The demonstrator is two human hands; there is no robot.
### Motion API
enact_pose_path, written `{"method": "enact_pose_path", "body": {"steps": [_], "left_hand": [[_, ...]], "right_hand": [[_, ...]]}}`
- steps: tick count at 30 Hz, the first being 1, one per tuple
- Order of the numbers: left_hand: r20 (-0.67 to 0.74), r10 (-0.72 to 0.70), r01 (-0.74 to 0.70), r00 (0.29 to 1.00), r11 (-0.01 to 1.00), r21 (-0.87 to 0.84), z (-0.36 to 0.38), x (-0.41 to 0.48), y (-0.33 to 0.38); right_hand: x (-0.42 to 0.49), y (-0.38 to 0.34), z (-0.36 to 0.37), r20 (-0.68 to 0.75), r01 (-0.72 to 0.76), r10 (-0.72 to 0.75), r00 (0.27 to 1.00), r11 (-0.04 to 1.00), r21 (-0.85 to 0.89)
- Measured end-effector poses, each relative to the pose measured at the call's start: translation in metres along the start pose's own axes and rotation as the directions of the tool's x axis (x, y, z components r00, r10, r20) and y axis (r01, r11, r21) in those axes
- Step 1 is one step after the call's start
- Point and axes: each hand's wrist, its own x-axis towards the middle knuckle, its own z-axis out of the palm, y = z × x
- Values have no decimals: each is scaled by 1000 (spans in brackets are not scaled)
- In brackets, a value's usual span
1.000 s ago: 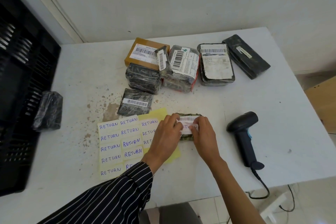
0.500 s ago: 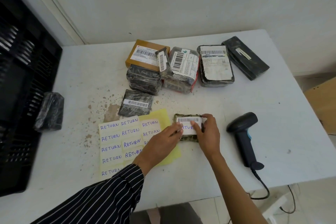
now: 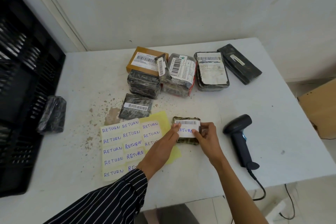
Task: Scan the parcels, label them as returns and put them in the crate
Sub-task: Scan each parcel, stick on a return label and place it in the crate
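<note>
Left hand (image 3: pixel 160 148), fingers straight, presses the left edge of a white paper RETURN label (image 3: pixel 186 131). Right hand (image 3: pixel 207 137) grips the small parcel (image 3: pixel 186 140) by its right side, thumb on the label. The parcel, squarish and wrapped in crinkled dark plastic, lies flat on the white table (image 3: pixel 245 100), just beside a yellow sticker sheet (image 3: pixel 120 149). Bare tabletop separates it from the black scanner (image 3: pixel 238 132). More wrapped parcels (image 3: pixel 177 74) cluster farther back, and a black slatted crate (image 3: pixel 21 78) stands at the table's left edge. A second ago both hands covered the label; now they sit at its edges.
</note>
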Motion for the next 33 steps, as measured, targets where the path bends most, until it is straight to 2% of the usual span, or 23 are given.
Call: {"method": "enact_pose_path", "body": {"steps": [5, 8, 11, 14, 18, 24, 26, 28, 30, 33], "left_hand": [[-68, -112, 97, 991, 975, -202, -8, -5, 2], [-201, -71, 25, 977, 974, -227, -29, -12, 4], [-365, -64, -22, 929, 974, -226, -67, -24, 9], [-505, -68, -40, 861, 979, -201, -114, -47, 11], [-672, -98, 6, 734, 990, -138, -179, -93, 2], [-860, -121, 209, 496, 978, -18, -272, -175, -19], [-892, -124, 281, 435, 960, 4, -297, -203, -30], [-905, -154, 351, 397, 936, -5, -316, -230, -44], [-904, -207, 421, 373, 907, -34, -329, -255, -60], [-899, -262, 498, 351, 865, -58, -338, -287, -85]], "right_hand": [[-20, -25, 13, -76, -40, 63, 995, 961, 274], [-37, -50, 17, -98, 24, 12, 995, 934, 357], [-52, -85, 22, -57, 51, -28, 998, 890, 453], [-65, -127, 30, 27, 148, -181, 983, 873, 465], [-83, -184, 55, 161, 339, -461, 873, 809, 480], [-103, -265, 121, 259, 552, -732, 630, 657, 514], [-112, -293, 147, 289, 598, -773, 565, 625, 502], [-121, -319, 176, 324, 594, -784, 529, 615, 518], [-131, -342, 206, 370, 550, -766, 525, 637, 540], [-140, -372, 254, 497, 426, -675, 545, 734, 529]]}}
